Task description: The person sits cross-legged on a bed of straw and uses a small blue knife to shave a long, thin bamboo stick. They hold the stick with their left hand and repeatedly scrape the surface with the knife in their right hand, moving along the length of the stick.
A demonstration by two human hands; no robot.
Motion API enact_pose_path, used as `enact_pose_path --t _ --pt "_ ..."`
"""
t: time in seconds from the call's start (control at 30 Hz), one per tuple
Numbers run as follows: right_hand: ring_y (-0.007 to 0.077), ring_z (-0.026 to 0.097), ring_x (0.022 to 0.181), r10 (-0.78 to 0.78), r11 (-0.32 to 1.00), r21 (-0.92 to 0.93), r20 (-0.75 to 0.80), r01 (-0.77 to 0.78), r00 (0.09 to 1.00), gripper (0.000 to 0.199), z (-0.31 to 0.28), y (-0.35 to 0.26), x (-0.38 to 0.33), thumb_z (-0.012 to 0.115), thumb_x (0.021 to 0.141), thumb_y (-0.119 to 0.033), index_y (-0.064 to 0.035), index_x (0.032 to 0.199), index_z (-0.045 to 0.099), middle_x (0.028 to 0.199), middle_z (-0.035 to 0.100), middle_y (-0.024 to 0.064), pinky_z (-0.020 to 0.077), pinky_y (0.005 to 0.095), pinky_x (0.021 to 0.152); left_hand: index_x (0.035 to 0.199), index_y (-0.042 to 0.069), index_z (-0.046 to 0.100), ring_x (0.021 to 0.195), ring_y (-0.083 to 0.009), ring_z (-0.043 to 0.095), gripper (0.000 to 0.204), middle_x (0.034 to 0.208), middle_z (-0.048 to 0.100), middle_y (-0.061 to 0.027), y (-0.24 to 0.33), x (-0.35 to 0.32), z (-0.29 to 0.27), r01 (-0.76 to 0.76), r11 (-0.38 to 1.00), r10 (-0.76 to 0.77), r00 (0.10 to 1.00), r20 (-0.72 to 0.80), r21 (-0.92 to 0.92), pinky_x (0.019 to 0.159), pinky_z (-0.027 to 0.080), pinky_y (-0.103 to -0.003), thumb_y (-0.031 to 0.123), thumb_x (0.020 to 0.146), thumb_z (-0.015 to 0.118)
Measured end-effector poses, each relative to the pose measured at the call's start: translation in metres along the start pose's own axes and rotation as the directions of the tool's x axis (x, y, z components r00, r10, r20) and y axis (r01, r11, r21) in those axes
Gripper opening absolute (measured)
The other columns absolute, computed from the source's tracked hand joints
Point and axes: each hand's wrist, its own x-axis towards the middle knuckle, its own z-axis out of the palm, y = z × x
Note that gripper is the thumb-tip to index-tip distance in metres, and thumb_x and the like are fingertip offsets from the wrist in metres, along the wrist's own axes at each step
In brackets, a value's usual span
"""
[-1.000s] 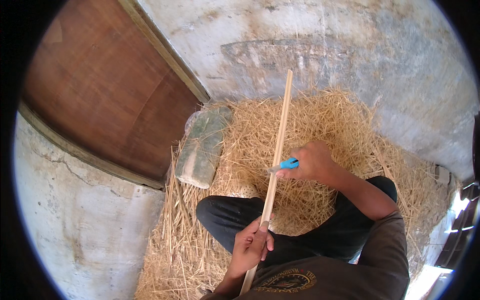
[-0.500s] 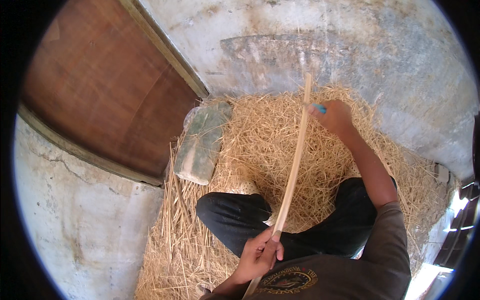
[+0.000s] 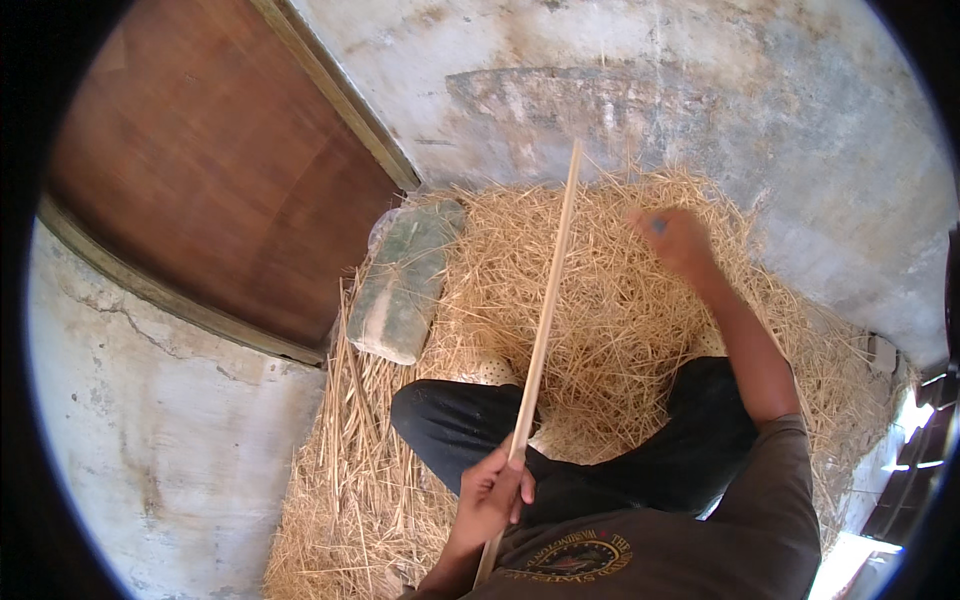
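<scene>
**Seated person holding a long stick over a bed of straw**

Head view: The person sat cross-legged in dark trousers on a spread of loose straw (image 3: 620, 300) that covered the floor against a grey plaster wall (image 3: 700, 90). The left hand (image 3: 495, 492) was closed round the lower part of a long pale stick (image 3: 545, 320), fingers (image 3: 508, 478) wrapped about the shaft near the lap. The stick ran up and slightly to the right from that hand, its far end reaching the edge of the straw at the foot of the wall.

The right hand (image 3: 672, 238) was stretched out over the straw, well apart from the stick and to its right. It was blurred; the fingers appeared curled round a small blue object (image 3: 658, 225), of which only a spot showed, and I could not tell what it was.

A greenish oblong stone (image 3: 405, 285) lay at the left edge of the straw, beside a brown wooden door (image 3: 210, 170).
</scene>
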Motion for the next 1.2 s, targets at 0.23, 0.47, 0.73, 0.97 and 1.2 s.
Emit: enact_pose_path --t 0.23,0.47,0.73,0.97,1.2 --pt "0.0261 0.053 0.042 -0.547 0.837 0.042 0.13 0.546 0.827 0.069 0.03 -0.061 -0.083 0.055 0.072 -0.074 -0.0077 0.054 0.057 0.045 0.049 0.0085 0.0423 0.0376 0.044 0.14 0.004 0.037 0.043 -0.004 0.04 0.041 0.064 0.05 -0.0022 0.009 0.008 0.005 -0.071 0.996 0.073 0.997 0.034 -0.054 0.041 0.034 -0.017 0.012 0.1 0.04" --pt "0.028 0.055 0.044 -0.509 0.859 0.006 0.113 0.512 0.853 0.074 0.034 -0.061 -0.079 0.052 0.069 -0.079 -0.0071 0.054 0.059 0.045 0.051 0.0106 0.0432 0.0393 0.045 0.141 0.004 0.036 0.046 -0.0054 0.039 0.043 0.061 0.046 -0.0013 0.009 0.004 0.01 -0.058 0.995 0.061 0.997 0.042 -0.078 0.04 0.033 -0.017 0.017 0.1 0.041" --pt "0.0263 0.053 0.042 -0.484 0.874 -0.025 0.047 0.485 0.874 0.071 0.039 -0.05 -0.066 0.053 0.07 -0.078 -0.0088 0.056 0.059 0.044 0.049 0.008 0.041 0.039 0.044 0.141 0.008 0.037 0.047 -0.0045 0.039 0.041 0.063 0.046 -0.0008 0.015 0.005 0.009 -0.045 0.997 0.049 0.997 0.062 -0.063 0.041 0.034 -0.017 0.014 0.1 0.041" --pt "0.0189 0.046 0.04 -0.208 0.974 -0.087 0.002 0.207 0.978 0.069 0.021 -0.025 -0.02 0.049 0.079 -0.073 -0.0089 0.056 0.058 0.042 0.042 0.0028 0.0388 0.036 0.041 0.141 0.011 0.039 0.048 -0.0041 0.039 0.041 0.065 0.046 -0.0005 0.008 -0.005 0.013 -0.005 0.998 0.014 0.992 0.128 -0.069 0.042 0.034 -0.017 0.016 0.1 0.042" --pt "0.0198 0.047 0.041 -0.115 0.976 -0.195 -0.093 0.095 0.989 0.074 -0.004 0.002 0.021 0.043 0.082 -0.073 -0.0065 0.053 0.056 0.042 0.042 0.0036 0.0403 0.0386 0.043 0.141 0.012 0.039 0.049 -0.0042 0.039 0.041 0.065 0.046 -0.0003 0.002 -0.019 0.018 0.03 0.998 -0.021 0.986 0.166 -0.048 0.042 0.034 -0.017 0.017 0.1 0.042"
